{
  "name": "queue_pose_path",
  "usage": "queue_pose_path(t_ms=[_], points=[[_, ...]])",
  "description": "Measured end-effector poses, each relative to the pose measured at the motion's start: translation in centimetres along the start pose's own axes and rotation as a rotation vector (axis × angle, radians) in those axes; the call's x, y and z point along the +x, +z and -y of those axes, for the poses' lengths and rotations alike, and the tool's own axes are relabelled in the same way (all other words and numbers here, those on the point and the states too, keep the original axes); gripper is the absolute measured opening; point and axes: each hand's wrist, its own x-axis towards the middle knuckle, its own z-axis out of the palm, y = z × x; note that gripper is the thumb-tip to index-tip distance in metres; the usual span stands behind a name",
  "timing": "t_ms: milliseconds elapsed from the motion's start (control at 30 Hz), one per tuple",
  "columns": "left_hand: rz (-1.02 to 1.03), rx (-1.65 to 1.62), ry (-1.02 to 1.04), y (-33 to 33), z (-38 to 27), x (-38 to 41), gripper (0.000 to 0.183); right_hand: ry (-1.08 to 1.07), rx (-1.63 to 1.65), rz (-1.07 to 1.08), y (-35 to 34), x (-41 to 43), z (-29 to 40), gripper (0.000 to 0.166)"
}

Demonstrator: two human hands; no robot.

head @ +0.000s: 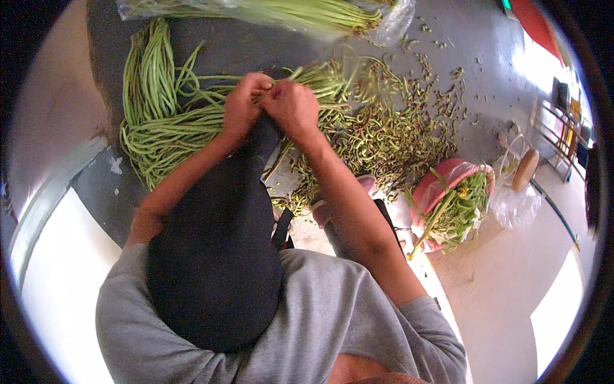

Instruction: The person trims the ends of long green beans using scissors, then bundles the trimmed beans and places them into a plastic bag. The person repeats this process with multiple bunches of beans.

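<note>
My left hand (244,104) and my right hand (293,106) meet over my raised dark-clothed knee. Their fingers are closed together on thin green yardlong beans, though blur and the knuckles hide exactly how many. To the left, a long bundle of yardlong beans (177,134) lies across the surface, partly under my left wrist. Another bundle (151,77) lies beyond it, pointing away from me. Bean ends (331,84) stick out past my right hand. Next to them spreads a heap of short, broken bean pieces (383,129), some green and some brownish.
Across the far side lies a clear plastic bag of yardlong beans (288,14). A pink basin (429,185) with leafy scraps stands at the right on the floor. Beside it are a crumpled clear bag (518,206) and a wooden-looking oval object (525,169). A metal rack (561,127) stands farther right.
</note>
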Motion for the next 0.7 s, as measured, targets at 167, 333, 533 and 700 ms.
queue_pose_path(t_ms=[167,333,533,700], points=[[0.171,0.064,0.102,-1.8,2.8,2.5,0.055,-0.191,0.056,0.046,-0.8,-3.9,-2.1,0.024],[0.445,0.663,0.060,-1.1,-1.8,4.1,0.091,0.419,0.770,0.698,-0.3,-5.7,-8.9,0.045],[0.535,0.866,0.012,0.0,-3.4,6.9,0.096,0.487,1.483,0.462,2.3,-3.5,-9.1,0.062],[0.552,0.901,0.067,0.5,-1.6,5.7,0.086,0.515,1.352,0.605,2.5,-3.1,-10.9,0.054]])
